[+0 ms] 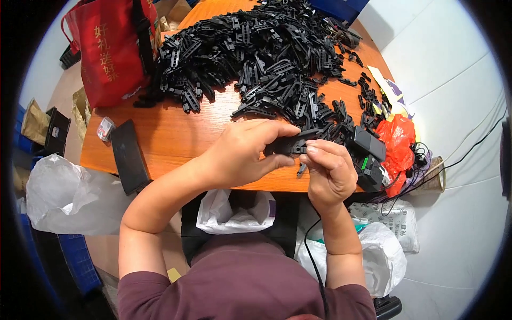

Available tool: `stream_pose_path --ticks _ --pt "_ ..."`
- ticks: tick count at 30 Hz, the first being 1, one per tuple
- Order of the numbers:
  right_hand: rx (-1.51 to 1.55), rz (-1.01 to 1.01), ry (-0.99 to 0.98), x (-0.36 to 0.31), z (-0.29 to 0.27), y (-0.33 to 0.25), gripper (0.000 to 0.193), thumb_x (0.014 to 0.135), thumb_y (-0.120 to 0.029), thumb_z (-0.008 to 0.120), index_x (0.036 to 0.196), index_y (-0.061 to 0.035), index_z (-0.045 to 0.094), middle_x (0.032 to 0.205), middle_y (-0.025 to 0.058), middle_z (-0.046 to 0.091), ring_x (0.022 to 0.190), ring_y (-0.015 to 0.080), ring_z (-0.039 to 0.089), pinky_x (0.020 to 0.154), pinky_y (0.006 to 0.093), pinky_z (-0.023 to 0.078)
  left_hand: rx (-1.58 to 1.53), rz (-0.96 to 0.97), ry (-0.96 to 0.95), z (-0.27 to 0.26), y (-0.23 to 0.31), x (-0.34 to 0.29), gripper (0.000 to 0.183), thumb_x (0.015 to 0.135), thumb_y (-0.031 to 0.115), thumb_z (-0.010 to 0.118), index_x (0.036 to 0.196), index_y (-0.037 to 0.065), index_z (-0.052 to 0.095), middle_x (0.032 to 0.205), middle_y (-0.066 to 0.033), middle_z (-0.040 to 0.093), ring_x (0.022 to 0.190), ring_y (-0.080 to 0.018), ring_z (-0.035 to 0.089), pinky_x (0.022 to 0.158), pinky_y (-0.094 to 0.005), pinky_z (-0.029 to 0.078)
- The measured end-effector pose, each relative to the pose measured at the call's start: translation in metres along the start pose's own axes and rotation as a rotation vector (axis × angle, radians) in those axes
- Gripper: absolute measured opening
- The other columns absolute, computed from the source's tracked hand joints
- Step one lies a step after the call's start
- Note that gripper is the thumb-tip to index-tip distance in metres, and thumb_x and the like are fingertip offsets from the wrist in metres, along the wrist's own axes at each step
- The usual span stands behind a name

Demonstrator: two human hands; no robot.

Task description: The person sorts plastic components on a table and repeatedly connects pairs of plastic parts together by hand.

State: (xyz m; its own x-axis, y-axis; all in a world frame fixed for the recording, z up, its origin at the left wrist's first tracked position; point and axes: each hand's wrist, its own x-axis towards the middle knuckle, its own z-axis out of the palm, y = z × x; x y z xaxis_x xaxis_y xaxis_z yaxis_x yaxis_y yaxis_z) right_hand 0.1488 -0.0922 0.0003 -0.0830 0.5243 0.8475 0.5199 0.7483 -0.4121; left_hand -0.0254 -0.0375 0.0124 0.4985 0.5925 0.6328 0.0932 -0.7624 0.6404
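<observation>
Between my two hands, over the front edge of the table, is a black plastic part (288,145), long and narrow. My left hand (250,146) grips it from the left between thumb and fingers. At its right end my right hand (332,166) pinches with thumb and forefinger; whether a smaller piece sits in that pinch is hidden. Just beyond the hands a large heap of similar black plastic parts (256,53) spreads over the orange wooden table (176,136). A small grey piece (302,169) shows below the held part.
A red bag (114,50) stands at the far left, near a flat black box (129,154). To the right are black devices (368,144), an orange-red plastic bag (396,146) and cables (426,178). An open white bag (234,216) hangs below the table's front edge.
</observation>
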Motion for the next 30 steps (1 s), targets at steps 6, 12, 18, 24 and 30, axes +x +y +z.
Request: stream_pose_path --ticks 6,12,18,24,30 --pt "0.113 0.410 0.005 0.008 0.002 -0.014 0.031 0.072 0.001 0.071 0.100 0.0002 0.059 0.093 0.0129 0.060 0.080 0.0184 0.062 0.067 0.0274 0.052 0.125 0.082 -0.013 -0.005 -0.002 -0.004 0.036 0.065 0.003 0.075 0.098 0.001 0.061 0.078 -0.0102 0.063 0.066 -0.0236 0.062 0.057 -0.0305 0.048" --pt "0.023 0.300 -0.154 -0.014 -0.006 -0.006 0.032 0.072 -0.005 0.073 0.100 0.0012 0.058 0.093 0.0148 0.062 0.076 0.0236 0.063 0.066 0.0295 0.052 0.088 0.054 -0.107 0.000 -0.008 -0.014 0.033 0.065 0.004 0.076 0.096 0.002 0.064 0.080 -0.0104 0.065 0.069 -0.0256 0.063 0.059 -0.0311 0.049" --pt "-0.014 0.375 -0.452 -0.043 -0.026 -0.017 0.028 0.068 -0.005 0.072 0.094 -0.0011 0.061 0.080 0.0127 0.063 0.072 0.0285 0.062 0.061 0.0338 0.049 -0.030 -0.087 -0.331 0.000 -0.015 -0.031 0.051 0.067 0.021 0.077 0.112 0.007 0.058 0.091 -0.0109 0.065 0.081 -0.0287 0.063 0.071 -0.0371 0.050" --pt "-0.115 0.361 -0.594 -0.066 -0.013 -0.009 0.020 0.073 -0.013 0.069 0.089 -0.0045 0.062 0.080 0.0094 0.062 0.075 0.0266 0.061 0.061 0.0343 0.049 0.715 -0.133 -0.096 -0.009 -0.085 0.004 0.015 0.073 0.018 0.067 0.084 0.009 0.068 0.080 -0.0047 0.062 0.082 -0.0230 0.057 0.071 -0.0330 0.047" --pt "-0.449 0.192 -0.300 -0.021 0.013 0.064 0.008 0.075 -0.012 0.065 0.080 -0.0064 0.062 0.077 0.0077 0.059 0.075 0.0256 0.058 0.064 0.0352 0.048 0.952 -0.062 -0.254 0.008 -0.103 0.014 0.008 0.069 0.019 0.068 0.070 0.011 0.066 0.083 -0.0007 0.061 0.084 -0.0195 0.055 0.072 -0.0298 0.048"
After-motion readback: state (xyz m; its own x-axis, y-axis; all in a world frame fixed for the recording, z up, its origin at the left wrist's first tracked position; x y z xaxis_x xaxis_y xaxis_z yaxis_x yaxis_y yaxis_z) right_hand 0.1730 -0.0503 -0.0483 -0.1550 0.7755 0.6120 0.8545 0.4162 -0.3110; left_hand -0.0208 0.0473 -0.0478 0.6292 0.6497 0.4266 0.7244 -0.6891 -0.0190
